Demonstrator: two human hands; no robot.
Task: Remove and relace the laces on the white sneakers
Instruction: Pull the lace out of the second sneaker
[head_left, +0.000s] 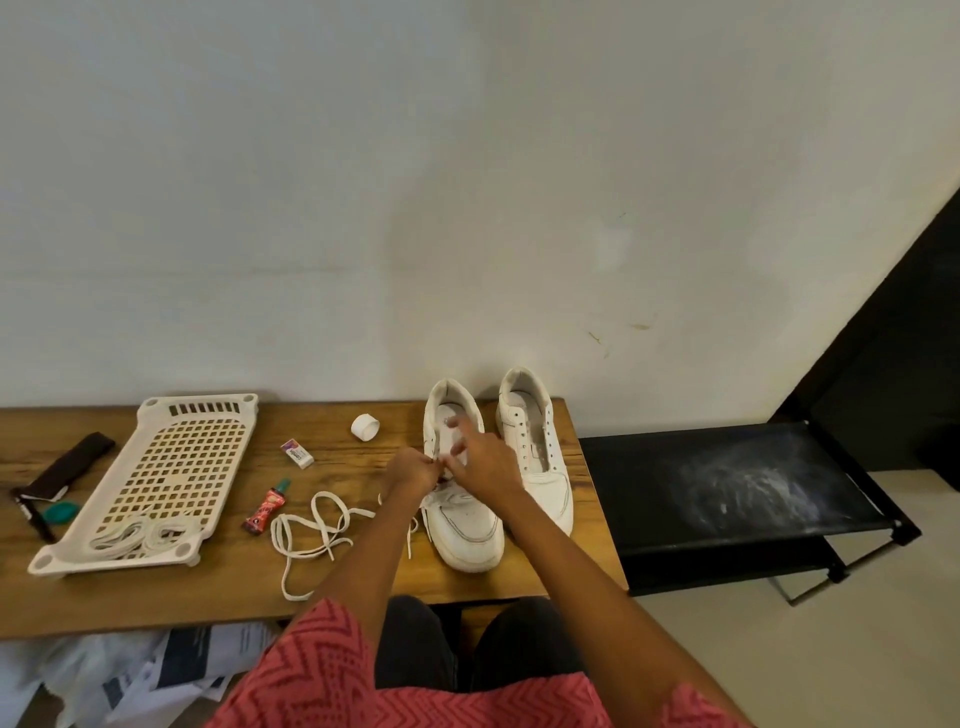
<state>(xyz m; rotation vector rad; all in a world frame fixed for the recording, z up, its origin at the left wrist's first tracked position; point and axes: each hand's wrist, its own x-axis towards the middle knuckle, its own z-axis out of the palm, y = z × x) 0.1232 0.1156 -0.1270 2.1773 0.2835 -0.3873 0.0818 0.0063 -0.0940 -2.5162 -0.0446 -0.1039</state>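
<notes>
Two white leather sneakers stand side by side near the right end of the brown wooden bench, heels toward the wall at the far edge and toes toward the person at the near edge. The left-hand white sneaker lies with its long axis running far to near, tilted slightly; both hands meet over the middle of it, at the eyelet rows. The left hand has its fingers curled together at the sneaker's left eyelet row, pinching what appears to be the white lace end there, though the lace itself is too small to make out in the grip. The right hand reaches across from the right, fingers partly spread over the tongue; whether it holds lace cannot be told. The right-hand white sneaker stands just beside it with bare eyelets. A loose white flat shoelace lies coiled on the bench left of the worked sneaker, nearer the left hand. The next threading likely runs crosswise, between the two eyelet rows.
</notes>
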